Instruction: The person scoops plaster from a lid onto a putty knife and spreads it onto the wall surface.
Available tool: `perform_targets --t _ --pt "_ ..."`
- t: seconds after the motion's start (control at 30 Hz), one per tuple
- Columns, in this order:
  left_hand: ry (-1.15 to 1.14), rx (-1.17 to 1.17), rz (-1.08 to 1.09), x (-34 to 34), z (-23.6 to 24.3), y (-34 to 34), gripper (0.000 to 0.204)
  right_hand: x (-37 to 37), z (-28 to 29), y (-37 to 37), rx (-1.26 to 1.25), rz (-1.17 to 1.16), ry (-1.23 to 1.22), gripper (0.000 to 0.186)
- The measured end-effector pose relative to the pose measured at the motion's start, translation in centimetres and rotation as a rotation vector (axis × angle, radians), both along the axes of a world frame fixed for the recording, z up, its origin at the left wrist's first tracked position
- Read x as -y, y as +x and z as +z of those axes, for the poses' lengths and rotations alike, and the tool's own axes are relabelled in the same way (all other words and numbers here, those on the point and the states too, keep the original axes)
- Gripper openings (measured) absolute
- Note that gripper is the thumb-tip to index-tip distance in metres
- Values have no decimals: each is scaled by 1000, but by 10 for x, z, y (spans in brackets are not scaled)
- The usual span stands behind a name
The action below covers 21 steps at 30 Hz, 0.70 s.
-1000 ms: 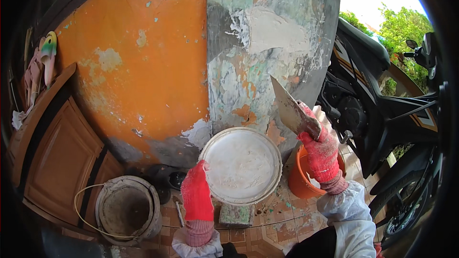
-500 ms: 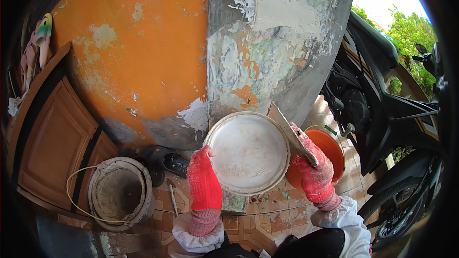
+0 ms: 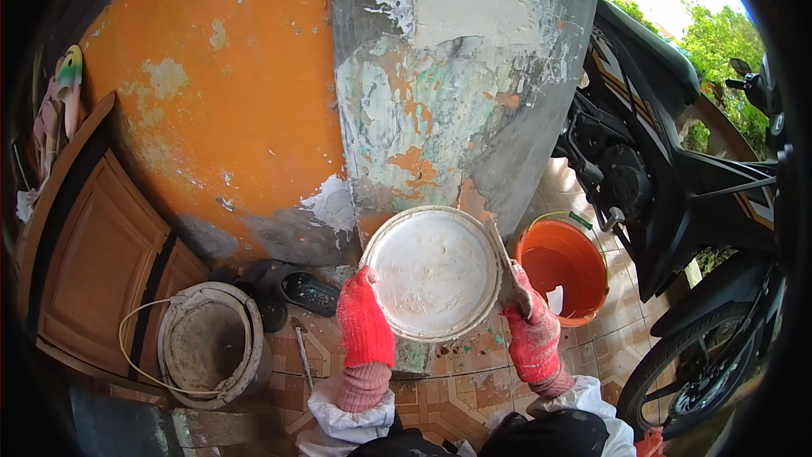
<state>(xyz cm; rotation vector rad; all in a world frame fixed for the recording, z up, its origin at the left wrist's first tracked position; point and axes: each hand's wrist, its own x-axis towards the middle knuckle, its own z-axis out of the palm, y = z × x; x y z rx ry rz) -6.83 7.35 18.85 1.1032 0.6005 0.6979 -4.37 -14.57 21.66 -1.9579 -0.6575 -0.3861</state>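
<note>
In the middle, a round white bucket lid [image 3: 433, 275] with a raised rim is smeared with pale paste. My left hand [image 3: 365, 317], in a red knit glove, is closed on the lid's left edge, fingers hidden beneath it. On the other side, my right hand [image 3: 533, 330], gloved in the same red, is wrapped round a flat metal trowel [image 3: 507, 269]. The trowel is turned nearly edge-on, its blade tilted up at the lid's right rim. Whether the blade touches the rim I cannot tell.
Ahead stands a peeling orange and grey wall [image 3: 237, 101]. An orange bucket [image 3: 584, 267] is beside my right hand; a motorcycle [image 3: 677, 178] is parked farther right. On the left are a crusted grey bucket [image 3: 173, 343], a black sandal [image 3: 309, 292] and a wooden panel [image 3: 101, 254].
My right hand and the trowel have moved left, closer to the lid's rim, uncovering more of the orange bucket. My left hand keeps its hold on the lid. The whole view has shifted slightly.
</note>
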Motion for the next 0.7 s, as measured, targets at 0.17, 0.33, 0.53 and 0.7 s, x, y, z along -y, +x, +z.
perform_targets --t 0.17,0.33,0.53,0.7 --pt "-22 -36 -58 1 -12 -1 28 18 -1 6 249 46 -243 65" --pt "-101 -4 -75 -5 -29 0 33 21 -6 4 238 80 -549 69" --pt "-180 -6 -72 -1 -39 4 34 29 -10 3 267 60 -753 68" --pt "-163 -70 -70 -8 -53 6 33 37 -14 -1 236 72 -833 67"
